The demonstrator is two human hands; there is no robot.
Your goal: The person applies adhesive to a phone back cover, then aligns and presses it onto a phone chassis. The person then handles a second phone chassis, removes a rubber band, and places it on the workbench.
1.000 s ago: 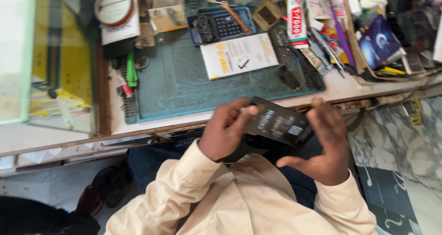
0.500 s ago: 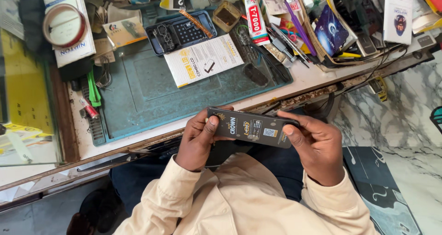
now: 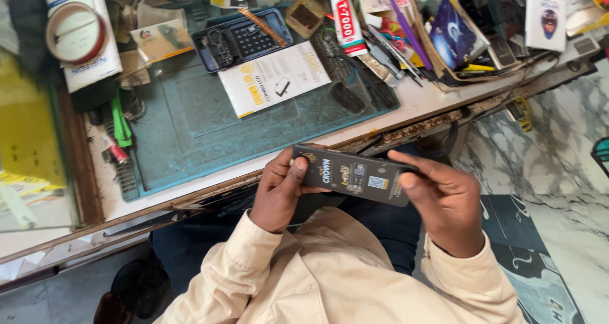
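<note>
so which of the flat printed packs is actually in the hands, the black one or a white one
The black pack, held at its ends by the left hand and right hand in front of the desk edge. The white pack lies untouched on the teal mat.

Black box (image 3: 355, 175) — ends hidden by fingers (image 3: 293, 171).

The mat's (image 3: 209, 140) near part lies bare; a leaflet (image 3: 274, 78), tool tray (image 3: 241, 39) and clutter crowd the counter's (image 3: 422, 102) far side.

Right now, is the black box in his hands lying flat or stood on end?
Flat. The black box is held lengthwise, printed face up, between the left hand and right hand, just off the desk edge.
</note>
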